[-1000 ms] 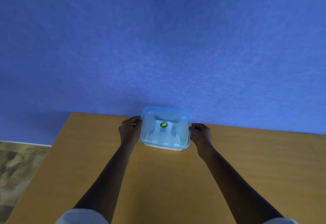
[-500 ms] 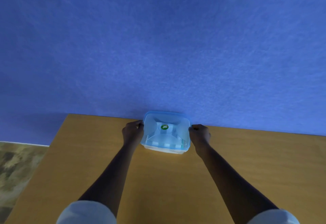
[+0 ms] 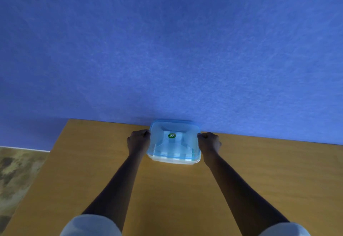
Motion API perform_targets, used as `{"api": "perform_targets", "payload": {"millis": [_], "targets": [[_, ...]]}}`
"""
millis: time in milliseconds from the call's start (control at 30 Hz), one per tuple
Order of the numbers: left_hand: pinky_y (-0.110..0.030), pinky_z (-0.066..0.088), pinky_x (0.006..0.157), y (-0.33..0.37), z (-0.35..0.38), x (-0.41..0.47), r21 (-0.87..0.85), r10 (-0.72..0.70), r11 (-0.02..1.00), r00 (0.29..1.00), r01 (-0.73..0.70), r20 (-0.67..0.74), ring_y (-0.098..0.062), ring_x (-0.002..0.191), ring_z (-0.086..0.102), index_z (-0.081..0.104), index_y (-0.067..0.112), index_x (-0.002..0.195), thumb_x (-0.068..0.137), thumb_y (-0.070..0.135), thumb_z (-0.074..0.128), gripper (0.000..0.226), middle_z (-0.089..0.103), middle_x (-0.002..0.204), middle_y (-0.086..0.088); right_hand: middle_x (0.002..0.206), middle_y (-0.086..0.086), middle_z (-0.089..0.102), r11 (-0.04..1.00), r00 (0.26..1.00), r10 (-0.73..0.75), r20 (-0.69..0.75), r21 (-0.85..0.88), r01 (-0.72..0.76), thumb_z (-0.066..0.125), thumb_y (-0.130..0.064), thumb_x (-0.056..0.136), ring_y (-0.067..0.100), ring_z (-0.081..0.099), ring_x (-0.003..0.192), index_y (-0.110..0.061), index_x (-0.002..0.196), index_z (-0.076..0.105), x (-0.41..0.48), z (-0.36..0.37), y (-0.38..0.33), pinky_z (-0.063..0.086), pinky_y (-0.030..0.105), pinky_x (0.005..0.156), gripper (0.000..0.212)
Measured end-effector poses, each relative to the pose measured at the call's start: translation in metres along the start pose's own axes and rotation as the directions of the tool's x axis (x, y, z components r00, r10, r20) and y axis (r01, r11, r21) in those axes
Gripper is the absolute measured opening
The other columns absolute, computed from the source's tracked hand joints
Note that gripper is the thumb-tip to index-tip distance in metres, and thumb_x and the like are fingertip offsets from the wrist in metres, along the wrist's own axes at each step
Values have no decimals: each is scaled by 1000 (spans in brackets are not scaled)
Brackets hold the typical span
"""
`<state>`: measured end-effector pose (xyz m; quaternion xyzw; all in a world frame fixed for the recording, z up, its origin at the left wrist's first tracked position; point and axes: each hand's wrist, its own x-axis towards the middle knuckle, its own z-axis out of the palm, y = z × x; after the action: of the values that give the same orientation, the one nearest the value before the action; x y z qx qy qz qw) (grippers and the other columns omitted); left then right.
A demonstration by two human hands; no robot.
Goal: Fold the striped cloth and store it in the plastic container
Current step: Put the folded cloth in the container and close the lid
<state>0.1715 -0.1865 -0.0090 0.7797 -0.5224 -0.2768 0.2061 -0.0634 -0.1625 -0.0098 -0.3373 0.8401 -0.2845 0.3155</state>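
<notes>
A square translucent plastic container (image 3: 191, 158) with a blue lid and a small green sticker rests on the wooden table, at its far edge against the blue wall. The striped cloth (image 3: 171, 155) shows faintly through its front wall as pale stripes. My left hand (image 3: 138, 141) grips the container's left side, fingers curled at the lid's rim. On the right side my right hand (image 3: 209, 142) holds it the same way. Both arms reach straight forward over the table.
The wooden table (image 3: 167, 195) fills the lower view; its left edge runs diagonally from the far left corner. A blue wall (image 3: 167, 50) rises directly behind the container. A mottled floor (image 3: 16, 176) lies left of the table.
Both hands have pushed the lidded container away from me, up to the table's far edge by the wall. The lid now sits flat instead of tilted.
</notes>
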Motion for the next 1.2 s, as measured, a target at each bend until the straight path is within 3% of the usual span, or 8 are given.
{"api": "perform_targets", "payload": {"millis": [133,333,533,633,800,967,1067,1200], "targets": [[-31,38,73,-5,2,-2,-19,-23,1000,1000,23,-8,-30,83,66,77,16,84,94,28,50,32,74,79,-8,88,17,74,999,1000,25,2,35,-25,66,-30,90,40,60,98,-10,76,72,5,3,1,29,27,76,25],[-30,33,75,-9,5,-2,-114,-131,985,991,127,-27,-35,88,65,79,16,82,91,42,58,34,75,82,-8,97,13,75,994,996,80,29,75,-82,69,-31,89,38,54,109,-11,84,77,8,0,2,33,28,81,22],[-28,34,73,-9,8,-2,-155,-165,975,986,158,-34,-34,89,68,79,17,84,89,43,61,33,77,85,-9,61,5,57,982,989,127,82,131,-137,69,-21,81,27,48,80,-14,54,63,6,-7,0,51,44,79,28],[-27,37,72,-9,10,-2,-164,-176,972,984,169,-27,-33,93,69,80,19,87,89,45,62,31,78,90,-8,53,4,50,982,987,135,81,118,-144,62,-13,77,27,47,72,-11,50,59,4,-8,-1,50,43,69,27],[-26,35,73,-10,11,-4,-152,-190,971,982,185,-19,-31,91,69,80,22,84,89,46,61,32,77,86,-5,54,6,53,988,991,106,80,104,-115,58,-13,78,27,49,69,-3,64,68,5,-9,3,51,43,66,19],[-29,46,79,-9,13,-4,-292,-260,923,966,251,11,-29,91,70,78,29,80,82,49,67,23,79,87,-1,52,4,46,969,982,143,123,184,-164,57,-14,74,24,43,67,-15,48,56,4,-8,6,37,36,60,26],[-31,53,82,-10,13,-6,-376,-341,862,938,340,68,-29,90,71,80,29,84,76,60,69,34,78,86,0,53,6,45,955,972,166,168,219,-200,55,-14,72,24,42,64,-16,45,52,4,-9,6,36,35,59,28],[-41,61,82,-8,13,-6,-455,-411,786,904,419,123,-33,87,71,78,26,76,72,57,75,31,73,78,-3,68,11,59,923,958,182,220,297,-243,63,-14,78,25,52,66,-13,70,70,9,-8,11,44,34,63,11]]}}
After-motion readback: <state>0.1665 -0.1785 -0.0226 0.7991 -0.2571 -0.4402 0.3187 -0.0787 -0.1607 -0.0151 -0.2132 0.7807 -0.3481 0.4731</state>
